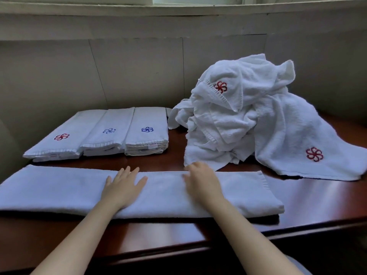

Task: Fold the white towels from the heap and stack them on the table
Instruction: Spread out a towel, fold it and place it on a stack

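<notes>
A long white towel (pixel 65 187), already folded lengthwise into a narrow band, lies across the near part of the dark red desk (pixel 309 197), running from the left edge to right of centre. Both hands rest flat on its middle: the left hand (pixel 123 185) with straight fingers (pixel 134 172) spread apart, the right hand (pixel 200 180) palm down beside it, slightly blurred, its fingers seemingly straight and gripping nothing. The step in hand looks like smoothing the band before the crosswise folds; to do it well, the palms should sweep outward from the centre towards each end, pressing out trapped ridges and keeping the long edges lined up, since any skew now will show in the finished bundle. The towel looks thick and soft, with a hemmed border visible at its right end and a rounded fold along the near edge. Beyond it on the far left, three folded stacks (pixel 147 132) sit side by side, the left one marked with a red pinwheel emblem, the other two blue. On the far right, the heap (pixel 238 116) of crumpled white towels stands tall, one towel trailing to the right.
</notes>
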Action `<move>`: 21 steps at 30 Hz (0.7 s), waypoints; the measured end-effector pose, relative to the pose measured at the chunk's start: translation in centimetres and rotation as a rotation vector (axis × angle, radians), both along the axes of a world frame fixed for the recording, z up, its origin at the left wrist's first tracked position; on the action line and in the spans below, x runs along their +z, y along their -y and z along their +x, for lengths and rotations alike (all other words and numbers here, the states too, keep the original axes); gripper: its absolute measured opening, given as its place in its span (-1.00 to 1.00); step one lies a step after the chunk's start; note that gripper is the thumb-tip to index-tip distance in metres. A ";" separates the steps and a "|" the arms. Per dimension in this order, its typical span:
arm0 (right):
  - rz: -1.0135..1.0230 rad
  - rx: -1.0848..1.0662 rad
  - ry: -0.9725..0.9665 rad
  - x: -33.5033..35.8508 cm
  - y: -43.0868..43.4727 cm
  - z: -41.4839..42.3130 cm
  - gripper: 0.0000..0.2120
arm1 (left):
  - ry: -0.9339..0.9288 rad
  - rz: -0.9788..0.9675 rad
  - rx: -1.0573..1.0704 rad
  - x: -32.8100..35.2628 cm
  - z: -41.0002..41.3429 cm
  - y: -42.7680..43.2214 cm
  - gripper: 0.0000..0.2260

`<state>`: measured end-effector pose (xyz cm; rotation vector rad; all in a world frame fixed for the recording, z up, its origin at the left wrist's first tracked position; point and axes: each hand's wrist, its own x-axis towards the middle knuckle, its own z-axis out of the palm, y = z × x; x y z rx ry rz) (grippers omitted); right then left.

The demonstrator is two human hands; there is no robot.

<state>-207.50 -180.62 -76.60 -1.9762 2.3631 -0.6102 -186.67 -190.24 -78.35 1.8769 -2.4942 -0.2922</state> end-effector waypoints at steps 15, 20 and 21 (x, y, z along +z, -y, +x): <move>0.316 0.208 -0.046 -1.7 3.7 0.5 -0.43 | -0.330 -0.128 0.252 1.5 10.9 1.9 -0.62; 0.221 0.164 -0.161 -1.4 3.6 1.4 -0.52 | -0.238 -0.408 0.479 1.6 13.1 0.8 -0.66; 0.160 0.161 -0.181 -1.2 3.7 2.2 -0.56 | -0.190 -0.367 0.474 1.6 12.4 0.6 -0.65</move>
